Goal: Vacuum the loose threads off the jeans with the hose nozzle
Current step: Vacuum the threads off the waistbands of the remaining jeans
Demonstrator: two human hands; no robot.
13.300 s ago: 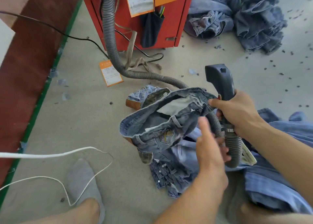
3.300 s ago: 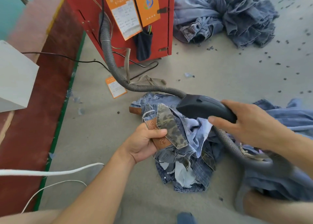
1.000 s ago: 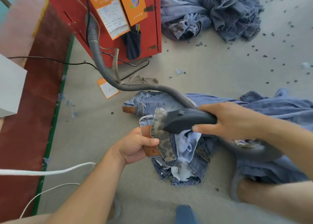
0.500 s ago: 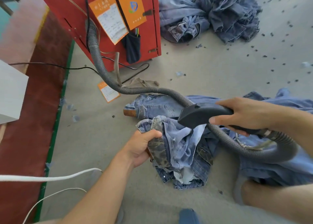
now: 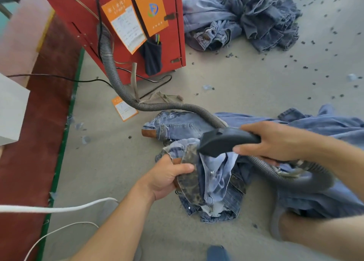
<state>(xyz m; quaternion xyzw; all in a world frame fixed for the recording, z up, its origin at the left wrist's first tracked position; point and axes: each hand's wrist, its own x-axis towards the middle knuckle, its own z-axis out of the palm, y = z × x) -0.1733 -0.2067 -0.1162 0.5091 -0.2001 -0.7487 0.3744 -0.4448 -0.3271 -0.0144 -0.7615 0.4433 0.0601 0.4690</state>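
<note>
Moved back down onto the denim since half a second ago: hose nozzle, mouth now against the bunched jeans rather than lifted just clear of them. Gripped by the right hand, fingers wrapped round the dark handle, thumb side toward the camera. Held up off the floor by the left hand, thumb and fingers clamped on the camouflage-patterned flap and the brown leather patch at the waistband. Crumpled under the nozzle, with pale inner lining showing at the lower edge.

Looped twice across the work: ribbed grey hose, running from the red cabinet over a second pair of jeans lying flat behind, then curling under the right wrist and over more denim at the right edge. Pinned to the cabinet front: two orange cards, plus a dark pouch hanging below them. Fallen on the floor beside the hose: another orange tag. Heaped at the top: a pile of jeans. Scattered over the grey floor to the right: dark thread scraps. Trailing in from the left edge: a white cord, near the left forearm but not touching the jeans.
</note>
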